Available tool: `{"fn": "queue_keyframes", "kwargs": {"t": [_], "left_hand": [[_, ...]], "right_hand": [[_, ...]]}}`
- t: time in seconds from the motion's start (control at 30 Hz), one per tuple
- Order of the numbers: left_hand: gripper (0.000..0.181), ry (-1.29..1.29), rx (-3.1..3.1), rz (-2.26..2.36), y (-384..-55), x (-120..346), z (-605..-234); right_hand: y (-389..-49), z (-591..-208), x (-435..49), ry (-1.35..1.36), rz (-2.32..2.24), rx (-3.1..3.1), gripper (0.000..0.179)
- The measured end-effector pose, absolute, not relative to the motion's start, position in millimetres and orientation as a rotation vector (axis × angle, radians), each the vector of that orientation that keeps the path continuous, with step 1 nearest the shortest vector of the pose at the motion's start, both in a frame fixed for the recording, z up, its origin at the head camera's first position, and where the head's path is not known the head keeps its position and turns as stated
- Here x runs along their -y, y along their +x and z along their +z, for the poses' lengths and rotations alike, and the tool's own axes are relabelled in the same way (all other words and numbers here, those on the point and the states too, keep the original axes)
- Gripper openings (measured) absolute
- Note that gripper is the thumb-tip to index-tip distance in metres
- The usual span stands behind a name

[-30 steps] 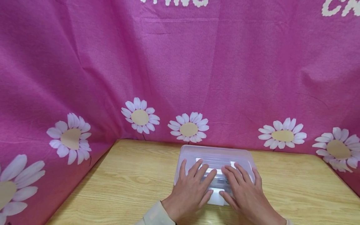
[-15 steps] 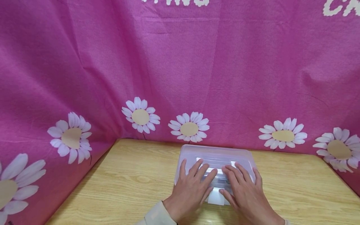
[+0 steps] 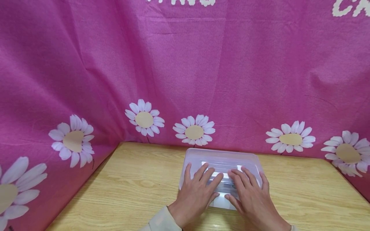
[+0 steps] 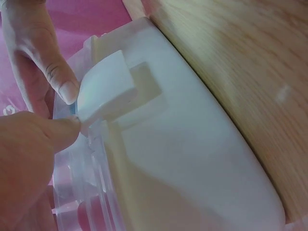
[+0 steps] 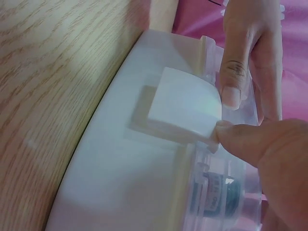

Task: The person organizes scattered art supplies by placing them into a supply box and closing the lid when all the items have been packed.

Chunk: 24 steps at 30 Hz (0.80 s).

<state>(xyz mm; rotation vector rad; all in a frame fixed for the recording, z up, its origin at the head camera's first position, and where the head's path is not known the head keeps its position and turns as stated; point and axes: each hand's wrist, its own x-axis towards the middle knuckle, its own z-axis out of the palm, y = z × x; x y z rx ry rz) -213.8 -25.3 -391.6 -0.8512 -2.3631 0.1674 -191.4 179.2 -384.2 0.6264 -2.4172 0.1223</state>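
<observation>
A plastic box point(image 3: 222, 155) with a translucent lid and white body sits on the table in the head view. Both hands lie over its lid, fingers spread and pointing away. My left hand point(image 3: 192, 195) covers the lid's left part and my right hand point(image 3: 254, 199) the right part. On the near side is a white latch point(image 4: 106, 84), tilted out from the box wall in both wrist views. The tips of both thumbs touch or nearly touch its upper edge. Through the clear side, a dark green item point(image 5: 216, 192) with printed letters shows.
A pale wooden table point(image 3: 138, 186) lies under the box. Behind and to the left hangs a magenta cloth point(image 3: 185, 64) printed with white daisies. The box's far edge lies close to the cloth.
Both hands stay nearly still on the lid. In the head view, the latch sticks out less below the box's near edge than before. The left thumb has shifted slightly.
</observation>
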Motion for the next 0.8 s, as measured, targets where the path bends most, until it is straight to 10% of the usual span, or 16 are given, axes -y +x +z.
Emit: {"fn": "queue_keyframes", "kwargs": {"t": [0.8], "left_hand": [[0.07,-0.867,2.376,0.198,-212.4,25.6,-386.3]], "right_hand": [[-190.3,-382.1,-178.6,0.645,0.117,2.42,0.067]]}}
